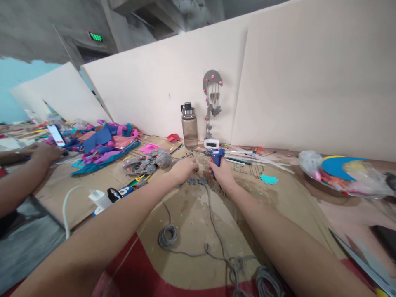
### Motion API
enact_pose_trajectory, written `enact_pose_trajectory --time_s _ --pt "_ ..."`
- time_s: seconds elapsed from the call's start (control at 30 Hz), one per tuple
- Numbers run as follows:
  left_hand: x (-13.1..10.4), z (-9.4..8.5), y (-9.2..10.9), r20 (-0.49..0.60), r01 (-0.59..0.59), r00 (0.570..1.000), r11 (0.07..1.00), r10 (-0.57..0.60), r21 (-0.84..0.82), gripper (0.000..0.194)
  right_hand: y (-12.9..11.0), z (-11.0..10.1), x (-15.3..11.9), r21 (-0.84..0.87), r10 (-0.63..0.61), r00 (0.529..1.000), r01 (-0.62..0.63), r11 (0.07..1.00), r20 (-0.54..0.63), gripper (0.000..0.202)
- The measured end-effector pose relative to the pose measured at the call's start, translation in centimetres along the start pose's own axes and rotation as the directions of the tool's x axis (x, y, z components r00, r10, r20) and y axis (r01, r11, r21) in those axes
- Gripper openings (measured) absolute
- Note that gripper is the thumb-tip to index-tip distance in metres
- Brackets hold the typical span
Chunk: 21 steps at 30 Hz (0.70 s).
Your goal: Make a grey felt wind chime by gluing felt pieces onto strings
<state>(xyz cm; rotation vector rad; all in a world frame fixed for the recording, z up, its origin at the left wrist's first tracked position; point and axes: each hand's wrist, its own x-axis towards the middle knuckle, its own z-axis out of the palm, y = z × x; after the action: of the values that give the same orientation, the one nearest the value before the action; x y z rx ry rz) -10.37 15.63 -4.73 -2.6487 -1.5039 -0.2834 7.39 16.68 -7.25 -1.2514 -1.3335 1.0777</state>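
Observation:
My right hand (223,174) is wrapped round a blue glue gun (218,156), its nozzle pointing left. Just left of it, my left hand (185,170) has its fingers pinched together low over the cardboard; whatever is between them is too small to make out. Two small grey cut-out pieces (202,180) lie right below my hands. From them a grey cord (210,208) runs toward me into loose loops and a small coil (167,236). A ball of grey yarn (163,159) and a grey decorated piece with pink dots (136,166) sit left of my left hand.
A water bottle (189,128) and small digital clock (211,143) stand before a white panel bearing a grey moon hanging (213,78). White glue sticks (262,159) lie right, near a metal bowl (328,190) and scissors (361,258). Another person's hand (46,152) is left, beside coloured felt (102,140).

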Motion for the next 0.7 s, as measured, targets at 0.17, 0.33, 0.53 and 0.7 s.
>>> enact_pose_trajectory --time_s 0.17,0.33,0.53,0.7 --pt "0.3 -0.4 0.5 0.048 -0.018 0.999 0.999 0.016 0.039 0.02 0.0 0.1 0.1 0.001 0.014 1.0 -0.014 1.0 -0.004 0.015" --pt "0.7 -1.2 0.3 -0.023 0.055 0.998 0.998 -0.055 -0.017 0.019 0.0 0.0 0.1 0.003 0.0 1.0 0.0 1.0 -0.01 0.014" --pt "0.7 -1.2 0.6 -0.039 0.016 0.999 1.0 -0.017 -0.025 0.017 0.3 0.0 0.3 -0.014 -0.019 1.0 0.019 1.0 -0.013 0.013" --pt "0.0 -0.5 0.8 -0.014 0.031 0.999 1.0 -0.031 0.003 0.015 0.1 0.0 0.2 0.015 -0.014 1.0 0.014 1.0 0.004 0.014"
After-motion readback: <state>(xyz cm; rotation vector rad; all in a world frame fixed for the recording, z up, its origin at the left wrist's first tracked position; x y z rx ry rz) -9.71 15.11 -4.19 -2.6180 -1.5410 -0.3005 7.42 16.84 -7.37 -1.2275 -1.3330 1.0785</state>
